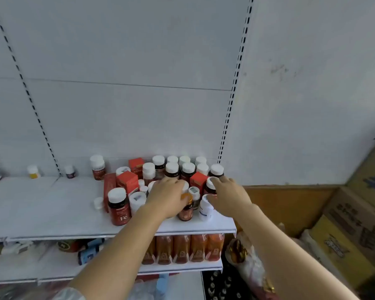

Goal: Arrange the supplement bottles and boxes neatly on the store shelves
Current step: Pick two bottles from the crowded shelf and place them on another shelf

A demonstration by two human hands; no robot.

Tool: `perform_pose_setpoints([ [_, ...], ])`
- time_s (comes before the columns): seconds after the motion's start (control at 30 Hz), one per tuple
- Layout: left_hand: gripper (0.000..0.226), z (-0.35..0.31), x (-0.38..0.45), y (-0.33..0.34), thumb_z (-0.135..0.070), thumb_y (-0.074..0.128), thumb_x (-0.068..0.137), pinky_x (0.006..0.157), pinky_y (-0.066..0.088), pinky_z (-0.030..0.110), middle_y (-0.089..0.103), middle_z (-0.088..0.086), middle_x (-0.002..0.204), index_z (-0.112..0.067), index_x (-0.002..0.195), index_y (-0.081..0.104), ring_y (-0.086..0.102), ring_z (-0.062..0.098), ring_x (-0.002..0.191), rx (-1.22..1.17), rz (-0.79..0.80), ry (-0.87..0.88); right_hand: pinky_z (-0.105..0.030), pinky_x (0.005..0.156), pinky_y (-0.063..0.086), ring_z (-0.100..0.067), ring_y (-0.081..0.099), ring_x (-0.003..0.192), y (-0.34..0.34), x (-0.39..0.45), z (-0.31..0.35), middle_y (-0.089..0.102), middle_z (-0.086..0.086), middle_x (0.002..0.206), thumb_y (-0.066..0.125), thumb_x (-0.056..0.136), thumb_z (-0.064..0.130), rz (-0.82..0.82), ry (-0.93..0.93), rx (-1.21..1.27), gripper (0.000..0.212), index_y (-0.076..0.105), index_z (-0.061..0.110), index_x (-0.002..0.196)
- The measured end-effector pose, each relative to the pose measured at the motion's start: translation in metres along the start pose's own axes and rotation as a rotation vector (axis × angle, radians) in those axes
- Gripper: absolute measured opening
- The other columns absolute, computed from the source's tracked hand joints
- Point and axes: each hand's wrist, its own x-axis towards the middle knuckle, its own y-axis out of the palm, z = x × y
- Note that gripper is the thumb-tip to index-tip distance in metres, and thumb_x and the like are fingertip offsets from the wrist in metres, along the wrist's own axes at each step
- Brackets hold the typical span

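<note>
Lower shelf: below the front lip of the white shelf (52,226), a row of orange-red pouches (182,249) stands side by side at the right end.
Your left hand: your left hand (167,197) lies over the cluster near the shelf's front edge, fingers curled down round a white-capped bottle (185,185); you are grasping it, though the hand hides most of its body.
Gold-capped bottle: a small amber bottle with a gold cap (186,210) stands upright just under your left fingertips, near the front edge; whether they touch it cannot be told.
Your right hand: your right hand (227,197) reaches in toward the shelf's right end, fingers bent over the white cap of a dark bottle (210,187), gripping it from above.
White bottle: a white bottle with a blue label (205,207) tilts just below your right hand, close to the front right corner.
Fe bottle: a large dark-red bottle marked Fe (118,206) stands upright left of your left forearm, near the front edge.
Red boxes: a red box (127,180) sits behind the Fe bottle, another red box (198,179) between your two hands.
Back rows: white-capped dark bottles (180,167) stand packed along the back edge toward the right corner.
Far left: a small yellow-labelled bottle (33,171) stands alone by the back edge, well apart from the cluster.
</note>
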Motion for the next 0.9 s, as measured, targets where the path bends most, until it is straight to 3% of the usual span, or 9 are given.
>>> perform_pose_setpoints([
  [0.1, 0.046, 0.005, 0.007, 0.029, -0.042, 0.048, 0.098, 0.107, 0.035, 0.041, 0.049, 0.004, 0.140, -0.017, 0.136, 0.049, 0.039, 0.027, 0.131, 0.041, 0.038, 0.020, -0.038, 0.090, 0.048, -0.028, 0.051, 0.120, 0.028, 0.002, -0.003, 0.054, -0.005, 0.134, 0.051, 0.098, 0.045, 0.038, 0.042, 0.010, 0.052, 0.039, 0.023, 0.144],
  [0.23, 0.053, 0.009, 0.011, 0.063, -0.045, 0.053, 0.094, 0.115, 0.027, 0.044, 0.046, 0.006, 0.141, -0.016, 0.137, 0.047, 0.032, 0.030, 0.137, 0.110, 0.023, 0.075, -0.036, 0.084, 0.050, -0.027, 0.054, 0.113, 0.063, -0.001, -0.010, 0.054, -0.001, 0.134, 0.054, 0.097, 0.045, 0.061, 0.030, 0.022, 0.053, 0.037, 0.028, 0.144],
  [0.47, 0.048, 0.005, 0.014, 0.086, -0.033, 0.080, 0.072, 0.102, 0.047, 0.046, 0.064, 0.009, 0.112, -0.010, 0.110, 0.063, 0.054, 0.033, 0.117, 0.109, -0.113, 0.122, -0.033, 0.073, 0.053, -0.025, 0.059, 0.108, 0.088, -0.001, -0.018, 0.057, 0.000, 0.133, 0.057, 0.097, 0.043, -0.011, -0.007, 0.112, 0.057, 0.036, 0.025, 0.147],
  [0.63, 0.051, -0.004, 0.011, 0.087, -0.034, 0.074, 0.081, 0.101, 0.047, 0.044, 0.064, 0.007, 0.119, -0.012, 0.125, 0.058, 0.052, 0.028, 0.119, 0.051, -0.099, 0.102, -0.033, 0.068, 0.055, -0.024, 0.063, 0.102, 0.101, -0.005, -0.019, 0.062, -0.001, 0.129, 0.059, 0.097, 0.040, -0.043, 0.007, 0.223, 0.060, 0.033, 0.026, 0.149],
  [0.77, 0.049, -0.009, 0.010, 0.081, -0.035, 0.063, 0.091, 0.106, 0.039, 0.037, 0.055, 0.002, 0.132, -0.016, 0.134, 0.052, 0.043, 0.023, 0.129, -0.079, -0.074, 0.072, -0.026, 0.068, 0.050, -0.022, 0.065, 0.099, 0.103, -0.005, -0.018, 0.061, 0.000, 0.130, 0.066, 0.093, 0.034, -0.096, -0.017, 0.353, 0.058, 0.040, 0.028, 0.144],
  [0.9, 0.053, -0.012, 0.011, 0.065, -0.037, 0.066, 0.091, 0.103, 0.041, 0.031, 0.053, -0.005, 0.138, -0.025, 0.140, 0.050, 0.049, 0.017, 0.127, -0.432, -0.141, -0.039, -0.026, 0.074, 0.054, -0.010, 0.059, 0.091, 0.089, -0.009, -0.021, 0.057, 0.008, 0.114, 0.066, 0.092, 0.032, -0.208, 0.014, 0.631, 0.058, 0.040, 0.036, 0.144],
])
